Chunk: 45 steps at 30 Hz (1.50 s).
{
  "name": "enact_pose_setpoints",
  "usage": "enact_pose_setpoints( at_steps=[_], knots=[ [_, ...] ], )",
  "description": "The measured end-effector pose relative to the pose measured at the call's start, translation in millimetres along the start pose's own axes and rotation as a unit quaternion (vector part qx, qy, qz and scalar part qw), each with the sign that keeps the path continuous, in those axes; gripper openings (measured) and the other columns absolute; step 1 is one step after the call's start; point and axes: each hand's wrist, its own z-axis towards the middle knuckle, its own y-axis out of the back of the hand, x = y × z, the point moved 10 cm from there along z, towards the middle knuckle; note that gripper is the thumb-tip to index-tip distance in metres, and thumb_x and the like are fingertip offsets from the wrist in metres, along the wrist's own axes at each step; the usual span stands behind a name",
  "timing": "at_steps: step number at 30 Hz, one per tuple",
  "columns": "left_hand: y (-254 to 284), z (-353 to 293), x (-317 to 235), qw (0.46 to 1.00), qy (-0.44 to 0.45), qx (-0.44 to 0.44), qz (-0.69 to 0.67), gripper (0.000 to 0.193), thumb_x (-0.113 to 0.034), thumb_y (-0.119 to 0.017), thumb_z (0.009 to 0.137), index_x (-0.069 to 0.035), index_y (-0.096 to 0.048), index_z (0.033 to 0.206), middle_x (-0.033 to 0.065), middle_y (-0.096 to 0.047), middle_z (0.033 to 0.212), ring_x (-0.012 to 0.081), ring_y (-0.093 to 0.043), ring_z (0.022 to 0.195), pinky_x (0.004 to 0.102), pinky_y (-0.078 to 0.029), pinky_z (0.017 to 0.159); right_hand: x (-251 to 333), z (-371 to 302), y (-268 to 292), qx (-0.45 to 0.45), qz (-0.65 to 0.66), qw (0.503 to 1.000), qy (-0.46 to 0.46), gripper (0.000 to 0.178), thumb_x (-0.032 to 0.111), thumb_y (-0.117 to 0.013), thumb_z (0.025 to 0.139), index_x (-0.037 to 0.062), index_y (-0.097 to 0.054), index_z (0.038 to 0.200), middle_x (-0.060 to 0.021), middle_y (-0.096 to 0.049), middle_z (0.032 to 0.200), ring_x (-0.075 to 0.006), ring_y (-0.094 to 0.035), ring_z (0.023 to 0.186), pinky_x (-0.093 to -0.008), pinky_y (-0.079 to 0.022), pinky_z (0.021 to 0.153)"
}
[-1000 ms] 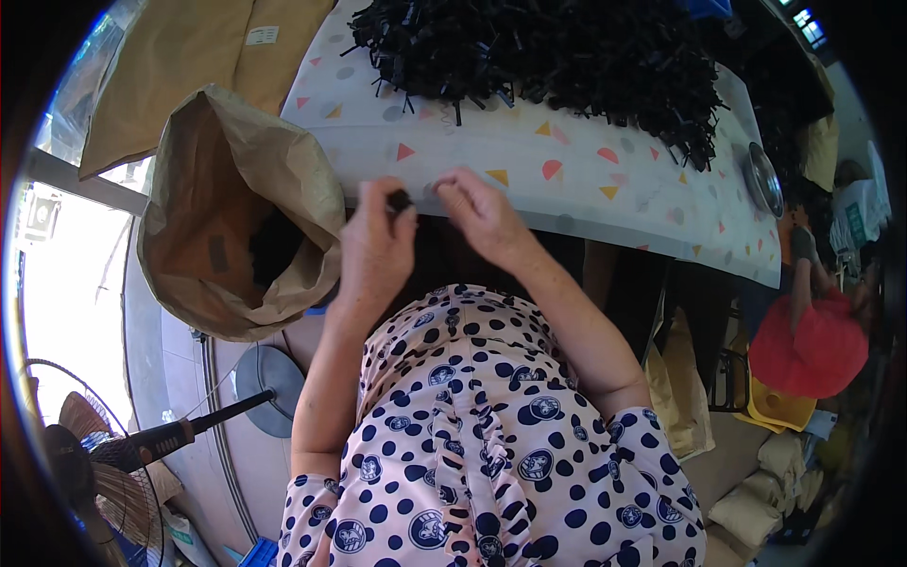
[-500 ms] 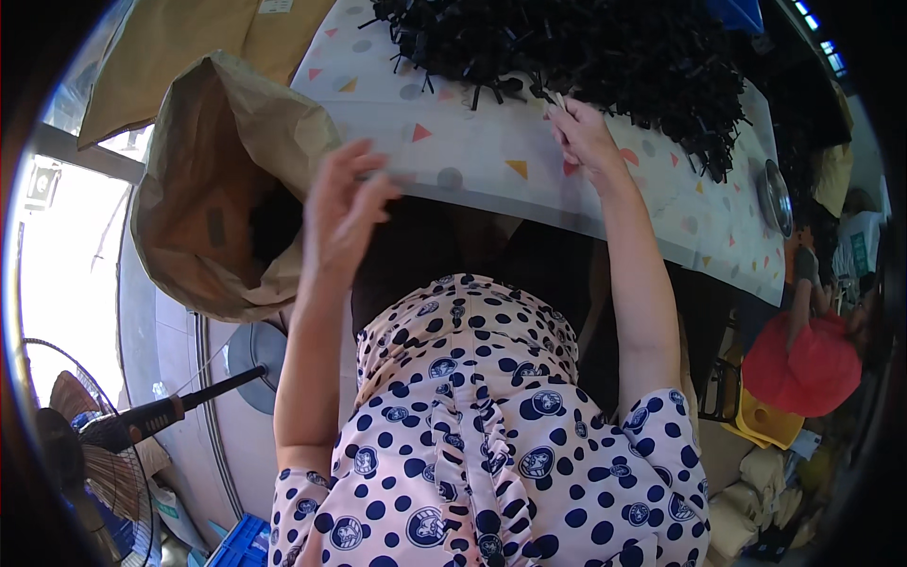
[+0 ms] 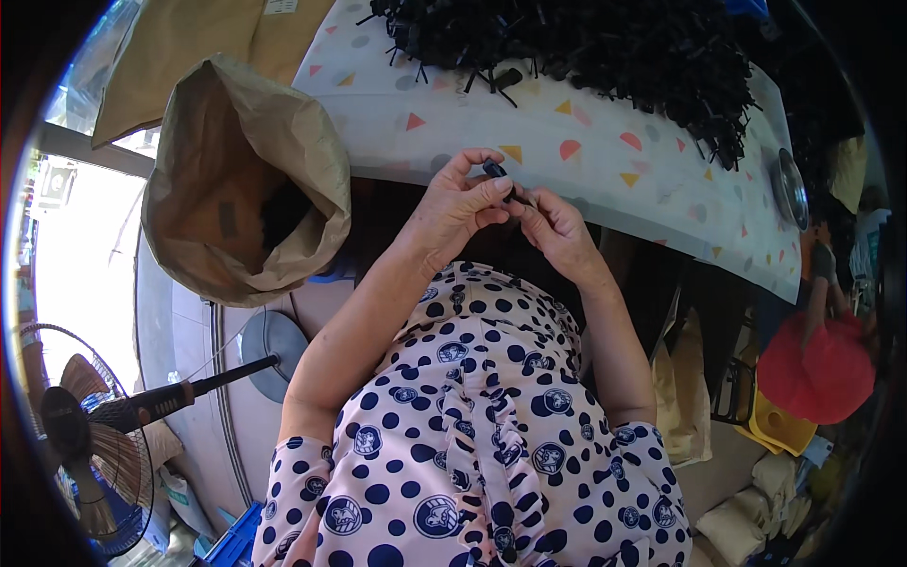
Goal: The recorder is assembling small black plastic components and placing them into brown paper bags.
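My left hand is closed around a small black piece, a stubby tube-like part, just in front of the table's near edge. Close beside it, my right hand has its thumb and fingers pinched together at the lower end of that piece. Whatever lies between the right fingertips is mostly hidden by them. A large heap of similar black pieces with thin stems covers the far part of the table, and a few loose ones lie at its near fringe.
An open brown paper sack with something dark inside stands left of the table. At lower left is a fan, near a round grey base. A metal bowl sits at the table's right end. Another person in red is far right.
My right hand has drawn back from the heap toward my body. My left hand has moved right from beside the sack to meet it, and now grips a black piece.
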Motion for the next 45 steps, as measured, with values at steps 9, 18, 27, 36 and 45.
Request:
enact_pose_setpoints(
  at_steps=[9,18,27,36,45],
  knots=[
    [-6,-17,-18,0.93,-0.08,-0.072,0.35,0.028,0.0,-0.06,0.086,-0.006,-0.046,0.109,0.004,-0.058,0.082,0.0093,-0.06,0.067,0.0207,-0.048,0.058,44,-4,-10,-0.094,-0.156,0.978,0.101,0.021,0.02,-0.044,0.1,0.0001,-0.052,0.1,-0.0002,-0.05,0.068,-0.0065,-0.044,0.06,-0.021,-0.039,0.056],
    [-6,-25,-30,0.83,-0.149,-0.068,0.534,0.028,0.005,-0.055,0.083,-0.003,-0.043,0.106,0.007,-0.055,0.07,0.0104,-0.054,0.059,0.0262,-0.046,0.053,40,7,-32,-0.046,-0.192,0.979,0.058,0.021,0.018,-0.045,0.099,-0.0014,-0.053,0.1,-0.0048,-0.053,0.068,-0.0103,-0.048,0.06,-0.0255,-0.043,0.058],
    [-12,-40,-57,0.763,-0.23,-0.119,0.593,0.03,0.0,-0.06,0.079,-0.006,-0.046,0.105,0.0169,-0.056,0.079,0.0316,-0.059,0.068,0.0382,-0.048,0.063,40,17,-37,-0.083,-0.206,0.971,0.089,0.019,0.017,-0.046,0.099,0.0,-0.054,0.102,-0.0015,-0.047,0.066,-0.0087,-0.042,0.058,-0.0231,-0.038,0.055],
    [1,-31,-59,0.988,-0.109,-0.051,0.099,0.033,-0.007,-0.047,0.095,-0.007,-0.046,0.128,0.0046,-0.059,0.087,0.0101,-0.058,0.071,0.0203,-0.045,0.062,28,16,-15,-0.097,0.07,0.992,0.04,0.021,0.021,-0.053,0.096,0.0055,-0.055,0.11,-0.0015,-0.059,0.079,-0.0035,-0.044,0.051,-0.0162,-0.029,0.042],
    [-20,-29,-21,0.992,0.021,0.041,0.121,0.037,-0.011,-0.045,0.097,-0.007,-0.044,0.133,0.0083,-0.059,0.083,0.0107,-0.052,0.059,0.0179,-0.038,0.049,31,15,-5,-0.074,0.205,0.974,0.065,0.022,0.023,-0.061,0.092,0.0044,-0.057,0.102,-0.0023,-0.061,0.072,-0.0034,-0.045,0.048,-0.0145,-0.027,0.041]
  ],
)
